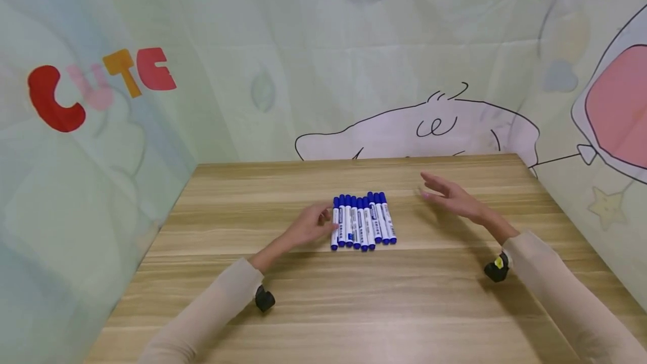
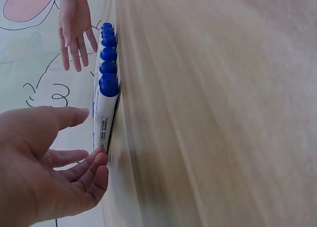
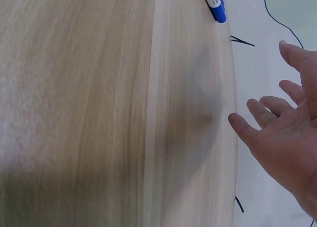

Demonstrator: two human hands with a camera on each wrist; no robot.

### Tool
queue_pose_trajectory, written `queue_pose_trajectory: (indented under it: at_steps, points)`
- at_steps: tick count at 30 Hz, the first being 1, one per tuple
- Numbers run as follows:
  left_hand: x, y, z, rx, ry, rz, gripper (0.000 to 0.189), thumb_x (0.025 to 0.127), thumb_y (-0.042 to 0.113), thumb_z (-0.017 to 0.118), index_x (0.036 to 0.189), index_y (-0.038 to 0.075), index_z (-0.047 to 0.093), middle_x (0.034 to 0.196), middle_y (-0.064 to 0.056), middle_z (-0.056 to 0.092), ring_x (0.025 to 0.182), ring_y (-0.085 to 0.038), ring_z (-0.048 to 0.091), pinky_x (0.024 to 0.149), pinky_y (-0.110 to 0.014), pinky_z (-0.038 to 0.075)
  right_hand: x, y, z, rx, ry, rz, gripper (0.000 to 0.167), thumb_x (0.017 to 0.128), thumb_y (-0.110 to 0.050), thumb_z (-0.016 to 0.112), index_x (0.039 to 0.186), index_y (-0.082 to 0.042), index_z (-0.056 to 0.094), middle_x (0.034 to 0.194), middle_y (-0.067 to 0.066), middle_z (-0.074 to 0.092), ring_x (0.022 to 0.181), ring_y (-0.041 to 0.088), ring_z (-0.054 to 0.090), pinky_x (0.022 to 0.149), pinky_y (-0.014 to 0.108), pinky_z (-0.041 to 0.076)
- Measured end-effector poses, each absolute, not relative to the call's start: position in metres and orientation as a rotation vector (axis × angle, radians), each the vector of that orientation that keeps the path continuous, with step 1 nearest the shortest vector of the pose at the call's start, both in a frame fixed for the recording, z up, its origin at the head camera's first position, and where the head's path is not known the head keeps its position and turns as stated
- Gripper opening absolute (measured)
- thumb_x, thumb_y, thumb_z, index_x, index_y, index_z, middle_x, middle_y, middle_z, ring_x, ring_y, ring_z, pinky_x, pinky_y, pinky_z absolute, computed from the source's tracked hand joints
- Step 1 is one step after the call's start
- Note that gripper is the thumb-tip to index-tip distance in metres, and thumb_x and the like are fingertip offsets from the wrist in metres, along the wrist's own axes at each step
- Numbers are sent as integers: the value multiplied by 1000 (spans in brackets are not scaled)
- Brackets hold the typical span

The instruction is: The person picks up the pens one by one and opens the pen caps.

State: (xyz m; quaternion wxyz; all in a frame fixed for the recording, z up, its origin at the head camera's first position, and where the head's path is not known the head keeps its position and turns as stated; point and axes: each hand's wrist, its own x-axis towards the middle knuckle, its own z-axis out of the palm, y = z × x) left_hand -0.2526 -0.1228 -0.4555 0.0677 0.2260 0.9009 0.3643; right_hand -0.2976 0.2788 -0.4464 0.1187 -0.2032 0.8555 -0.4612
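Observation:
Several white markers [image 1: 354, 221] with blue caps lie side by side in an uneven row on the table, caps pointing away from me. At the row's left end is my left hand [image 1: 309, 224], its fingertips right at the leftmost marker [image 2: 105, 113]. In the left wrist view the thumb is apart from the other fingers, which bend loosely and do not wrap round the marker. Held above the table to the right of the row, my right hand [image 1: 452, 200] has relaxed, spread fingers and carries nothing. The right wrist view shows a marker end [image 3: 218, 9] beyond it.
The wooden table [image 1: 253, 195] ends at a back edge behind the markers. A printed cloth [image 1: 227, 72] with cartoon drawings and letters hangs behind and along both sides. A small dark camera [image 1: 497, 267] sits at the right wrist, another [image 1: 264, 299] at the left.

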Motion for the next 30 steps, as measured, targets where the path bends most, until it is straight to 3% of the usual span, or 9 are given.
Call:
queue_pose_trajectory:
  at_steps: [5,14,20,23,27,30]
  points:
    - [-252,-121,-460,727,2712,1103,58,93,13,73,140,-13,50,105,-19,67,79,-13,56,70,-19,48,-296,278,-448,-610,2502,-1351,67,107,-25,53,162,-4,20,167,28,20,152,50,24,121,65,22]
    - [-252,-117,-462,667,2770,1084,53,88,5,73,135,-12,56,98,-17,65,80,-16,54,72,-23,47,-295,280,-448,-596,2541,-1311,67,107,-28,53,162,-4,21,167,26,21,151,49,26,120,64,26]
    - [-251,-116,-457,557,2834,1029,46,84,3,73,126,-11,63,87,-11,63,72,-14,50,63,-21,42,-293,283,-447,-583,2543,-1299,67,108,-28,52,162,-3,22,167,26,20,151,51,25,119,65,27]
    - [-254,-116,-458,550,2878,958,34,83,5,73,114,-8,68,77,-4,57,65,-11,46,57,-19,36,-292,284,-448,-594,2537,-1305,67,108,-27,53,161,-2,22,167,27,19,151,51,25,119,66,26]
    - [-258,-115,-459,560,2910,896,12,81,6,73,84,0,64,66,4,45,60,-9,39,54,-19,28,-291,284,-449,-593,2541,-1298,66,108,-27,53,161,-2,23,167,27,21,151,51,26,119,69,22]
    - [-260,-116,-460,547,2920,890,20,80,6,74,72,6,56,63,6,42,58,-8,37,53,-19,26,-289,285,-447,-587,2539,-1291,66,108,-26,52,161,-3,23,167,26,21,151,51,26,119,70,21]
